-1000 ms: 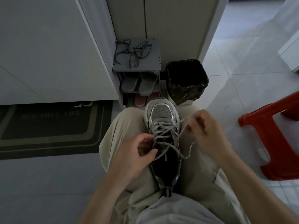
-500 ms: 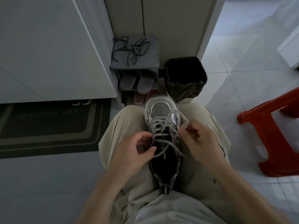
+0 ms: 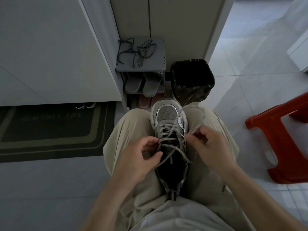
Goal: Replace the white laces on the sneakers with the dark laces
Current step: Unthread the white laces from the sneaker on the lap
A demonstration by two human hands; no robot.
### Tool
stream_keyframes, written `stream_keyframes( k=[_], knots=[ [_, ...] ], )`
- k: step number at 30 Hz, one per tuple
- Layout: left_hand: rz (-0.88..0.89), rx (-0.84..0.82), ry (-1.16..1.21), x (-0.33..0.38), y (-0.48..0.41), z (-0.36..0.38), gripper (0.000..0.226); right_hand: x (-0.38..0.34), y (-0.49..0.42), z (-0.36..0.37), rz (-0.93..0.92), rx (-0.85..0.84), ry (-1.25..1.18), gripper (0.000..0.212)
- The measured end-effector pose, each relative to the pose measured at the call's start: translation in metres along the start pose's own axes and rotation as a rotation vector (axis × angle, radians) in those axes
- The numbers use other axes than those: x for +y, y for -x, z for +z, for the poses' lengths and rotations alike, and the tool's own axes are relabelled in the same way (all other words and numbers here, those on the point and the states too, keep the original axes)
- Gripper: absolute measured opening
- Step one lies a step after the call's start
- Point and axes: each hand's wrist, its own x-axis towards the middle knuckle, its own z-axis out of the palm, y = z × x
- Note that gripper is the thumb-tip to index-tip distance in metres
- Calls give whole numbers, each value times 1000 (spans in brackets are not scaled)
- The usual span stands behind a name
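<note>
A grey sneaker [image 3: 168, 114] lies between my knees, toe pointing away from me. Its white lace [image 3: 173, 132] is loose across the eyelets, and a long loop of it arcs over my right knee. My left hand [image 3: 140, 157] pinches the lace at the sneaker's left eyelets. My right hand [image 3: 210, 147] pinches the lace's free end just right of the sneaker. The dark laces [image 3: 138, 50] lie tangled on top of a small grey shoe rack [image 3: 158, 64] ahead.
The rack holds grey slippers [image 3: 143, 84] and pink ones below. A black-lined bin [image 3: 193, 80] stands right of it. A red plastic stool [image 3: 283, 139] is at my right, a dark doormat [image 3: 50, 130] at my left under a white cabinet [image 3: 50, 47].
My right hand moved back toward the sneaker, then out right again, drawing the white lace into a slack loop over my right knee. My left hand stayed at the left eyelets.
</note>
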Motion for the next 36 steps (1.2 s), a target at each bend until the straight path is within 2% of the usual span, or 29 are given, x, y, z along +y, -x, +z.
stream_keyframes(
  k=[2, 4, 5, 8, 10, 14, 17, 19, 20, 23, 25, 28, 31, 33, 36],
  knots=[
    [11, -4, -2, 0, 0, -1, 31, -1, -11, -13, 29, 127, -88, 19],
    [12, -3, -10, -1, -1, 0, 33, -1, -15, -20, 42, 174, -150, 17],
    [7, -2, -11, -2, -1, 0, 33, -2, -12, -19, 49, 144, -136, 16],
    [-3, 10, 0, -4, -2, 1, 33, -7, 6, -2, 80, -97, -105, 11],
    [0, 17, -5, -5, -2, 2, 33, -7, 13, 9, 41, -145, -127, 16],
    [10, 17, 14, -5, -1, 2, 33, -4, 6, 6, -14, -82, -110, 20],
    [19, 12, 8, -5, 0, 2, 34, -3, -6, -10, 26, 57, -320, 17],
    [24, 16, 3, -6, 0, 2, 35, -3, -10, -18, 43, 116, -378, 15],
    [24, 20, 2, -6, 0, 3, 34, -3, -9, -18, 38, 90, -352, 16],
    [20, 21, -1, -7, 0, 3, 33, -3, 5, -3, 11, -142, -187, 17],
    [20, 26, 4, -8, 0, 3, 33, -2, 11, 6, -14, -191, -129, 23],
    [21, 30, 12, -7, 0, 4, 33, -3, 7, 2, -34, -103, -137, 25],
    [17, 27, 0, -7, -1, 4, 34, -5, -4, -9, 72, 50, -438, 14],
    [16, 24, -9, -8, -1, 4, 34, -6, -11, -16, 129, 142, -568, 16],
    [18, 24, -16, -10, -1, 4, 33, -2, -18, -25, 150, 158, -522, 16]
  ],
)
